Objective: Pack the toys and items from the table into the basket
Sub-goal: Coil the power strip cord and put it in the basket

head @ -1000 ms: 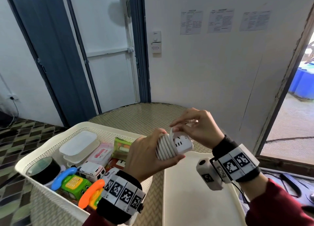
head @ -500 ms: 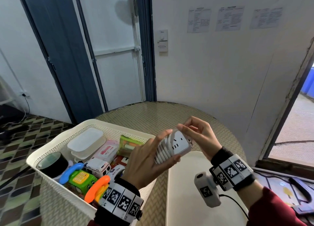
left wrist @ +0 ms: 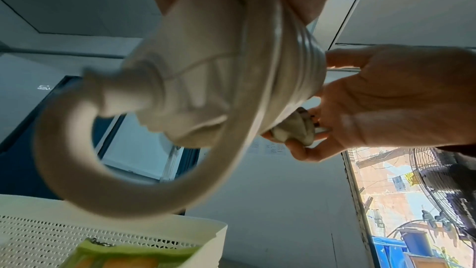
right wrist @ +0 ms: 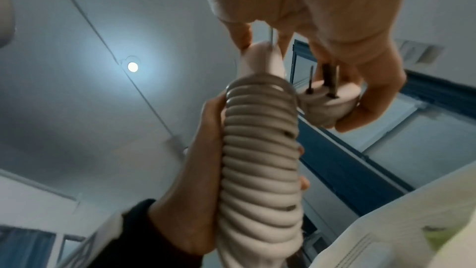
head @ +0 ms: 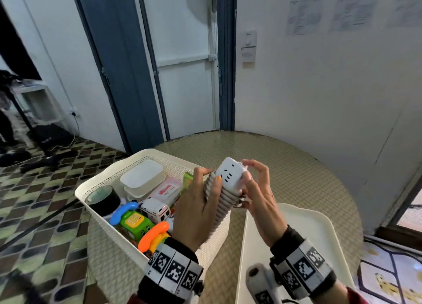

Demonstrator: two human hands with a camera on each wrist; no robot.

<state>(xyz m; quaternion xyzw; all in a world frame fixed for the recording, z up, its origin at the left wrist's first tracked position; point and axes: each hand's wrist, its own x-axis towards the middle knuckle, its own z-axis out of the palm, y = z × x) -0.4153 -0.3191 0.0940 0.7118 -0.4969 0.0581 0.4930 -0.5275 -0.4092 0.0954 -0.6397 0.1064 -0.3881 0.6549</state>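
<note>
Now the left hand [head: 196, 214] is curling round the cord-wrapped power strip [head: 228, 185], tipped more upright than before, beside the basket [head: 96, 187]; the right hand [head: 260, 196] is pinching the plug [right wrist: 332, 97], so packing is nearing.

I now hold the power strip [head: 230, 177] more upright, socket face toward me, where a second ago it lay tilted sideways. My right hand [head: 258, 196] has slid from its top end down its right side, holding the plug [right wrist: 332, 97].
</note>
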